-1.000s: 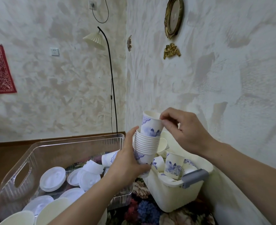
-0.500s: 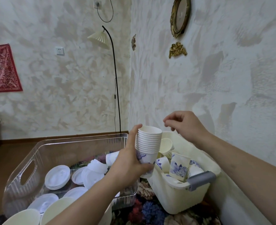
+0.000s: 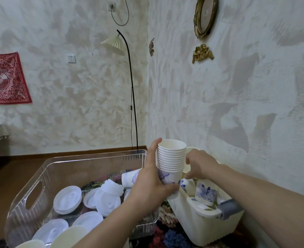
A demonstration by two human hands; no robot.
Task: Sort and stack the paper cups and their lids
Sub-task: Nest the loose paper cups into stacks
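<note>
The left hand point(image 3: 147, 190) holds the stack of cups point(image 3: 171, 163) upright just above the near-left corner of the cream basket point(image 3: 201, 224), its fingers wrapped round the printed bottom cup and the thumb running up the side of the stacked rims. The right hand point(image 3: 201, 167) reaches down behind the stack into the basket, fingers curled; whether they already pinch a cup there I cannot tell, since the stack hides the fingertips. More printed cups point(image 3: 205, 193) stand loose inside the basket. To the left of the basket, the clear bin point(image 3: 94, 163) holds white lids point(image 3: 68, 199) lying flat and one cup on its side. Paper cups are light and thin-walled and crush easily, so the stack is best gripped low on the sides with gentle pressure. A loose cup is best taken by its stiffer rolled rim, dropped in straight and not forced.
</note>
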